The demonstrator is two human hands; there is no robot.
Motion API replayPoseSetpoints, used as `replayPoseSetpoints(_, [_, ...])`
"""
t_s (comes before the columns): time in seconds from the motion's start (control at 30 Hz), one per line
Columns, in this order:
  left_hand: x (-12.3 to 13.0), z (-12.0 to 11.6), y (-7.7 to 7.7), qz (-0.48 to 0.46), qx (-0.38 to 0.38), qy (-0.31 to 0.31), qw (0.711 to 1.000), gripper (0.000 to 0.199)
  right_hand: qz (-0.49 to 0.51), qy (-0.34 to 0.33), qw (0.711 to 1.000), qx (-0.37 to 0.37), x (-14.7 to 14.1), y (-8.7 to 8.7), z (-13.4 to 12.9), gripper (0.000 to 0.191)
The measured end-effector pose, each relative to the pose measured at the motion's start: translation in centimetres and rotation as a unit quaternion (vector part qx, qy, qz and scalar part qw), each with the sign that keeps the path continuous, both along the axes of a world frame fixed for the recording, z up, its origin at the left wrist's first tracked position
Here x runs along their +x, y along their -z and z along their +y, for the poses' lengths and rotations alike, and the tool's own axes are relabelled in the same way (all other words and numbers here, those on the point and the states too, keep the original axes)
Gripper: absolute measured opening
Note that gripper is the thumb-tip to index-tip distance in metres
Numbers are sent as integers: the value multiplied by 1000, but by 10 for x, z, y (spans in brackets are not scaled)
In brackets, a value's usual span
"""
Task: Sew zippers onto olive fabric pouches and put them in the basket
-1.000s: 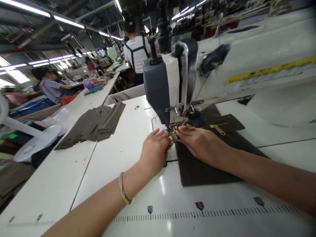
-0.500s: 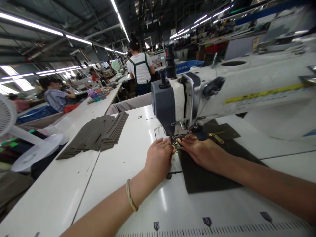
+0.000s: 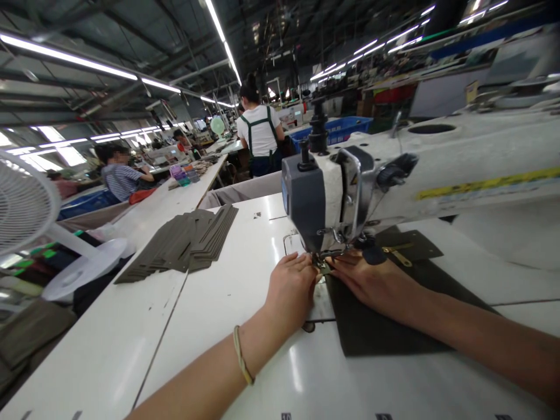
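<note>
A sewing machine [image 3: 329, 189] stands over the white table, its needle area just beyond my fingertips. My left hand [image 3: 292, 289] is left of the presser foot, fingers closed and pressed together; its fingertips meet a small olive-green edge [image 3: 325, 270], and what they pinch is hidden. On the other side, my right hand [image 3: 371, 283] rests on a dark fabric panel [image 3: 376, 335], gripping its edge with fingers together by the foot. The panel lies flat under my right wrist. A gold zipper pull [image 3: 399, 255] shows on the panel behind that hand.
Overlapping grey-brown cut pieces [image 3: 177, 245] lie to the left. A white fan [image 3: 83, 256] stands at the table's left edge. Farther off are a person in a white shirt [image 3: 259, 131], a person in stripes [image 3: 120, 175] and a blue crate [image 3: 339, 131].
The whole view has shifted, so everything appears slightly farther right and lower. Both hands keep nearly the same place by the presser foot, and the panel shows no clear movement.
</note>
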State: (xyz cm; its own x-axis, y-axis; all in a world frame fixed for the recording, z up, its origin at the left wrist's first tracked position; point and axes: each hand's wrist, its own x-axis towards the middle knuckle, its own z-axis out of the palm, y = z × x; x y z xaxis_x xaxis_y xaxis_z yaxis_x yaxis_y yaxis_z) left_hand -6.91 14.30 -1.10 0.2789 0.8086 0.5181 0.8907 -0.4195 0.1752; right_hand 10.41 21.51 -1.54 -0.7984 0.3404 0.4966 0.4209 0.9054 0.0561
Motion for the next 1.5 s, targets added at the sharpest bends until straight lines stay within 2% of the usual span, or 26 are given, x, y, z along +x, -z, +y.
replayPoseSetpoints(0.37, [1,-6,-1,7,8,10,1000,12,55,6,997,-53,3,5,-9,23])
replayPoseSetpoints(0.47, [1,-5,0,1,18,-1,1000,13,43,84,995,-11,1,7,-8,27])
replayPoseSetpoints(0.53, [1,-6,-3,10,9,-19,1000,12,24,160,987,14,0,8,-7,42])
replayPoseSetpoints(0.6, [4,-11,-9,46,-18,-41,998,10,5,205,979,17,1,13,-12,61])
replayPoseSetpoints(0.7, [16,-29,-21,101,-69,-62,991,12,12,208,978,16,12,26,-36,73])
replayPoseSetpoints(0.77, [28,-46,-28,88,-97,-63,989,12,40,187,981,30,25,32,-63,77])
replayPoseSetpoints(0.8, [35,-55,-31,68,-109,-60,990,19,48,170,984,35,33,31,-77,77])
replayPoseSetpoints(0.87, [45,-69,-33,26,-134,-51,989,42,56,129,990,32,51,19,-100,72])
replayPoseSetpoints(0.9, [48,-74,-34,12,-145,-51,988,51,65,116,991,23,62,7,-106,66])
replayPoseSetpoints(0.97, [51,-80,-33,-6,-159,-62,985,56,111,119,986,17,84,-26,-102,52])
replayPoseSetpoints(1.03, [50,-81,-34,-16,-166,-75,983,57,181,152,970,61,108,-63,-80,39])
replayPoseSetpoints(1.1, [49,-78,-36,-28,-169,-87,981,58,204,231,945,112,130,-96,-46,39])
replayPoseSetpoints(1.13, [49,-76,-37,-35,-169,-93,981,56,202,264,935,122,139,-108,-29,43])
replayPoseSetpoints(1.2, [52,-72,-41,-50,-166,-94,980,47,204,280,933,99,151,-124,-1,46])
replayPoseSetpoints(1.27, [62,-65,-43,-61,-157,-74,983,36,201,264,941,71,154,-128,14,42])
replayPoseSetpoints(1.33, [75,-57,-44,-56,-148,-48,986,31,185,255,948,39,154,-123,15,35])
replayPoseSetpoints(1.4, [88,-49,-42,-38,-154,-43,986,34,167,271,948,4,154,-112,6,29])
replayPoseSetpoints(1.5, [97,-40,-41,-23,-182,-65,981,38,146,290,945,-33,159,-85,-22,26])
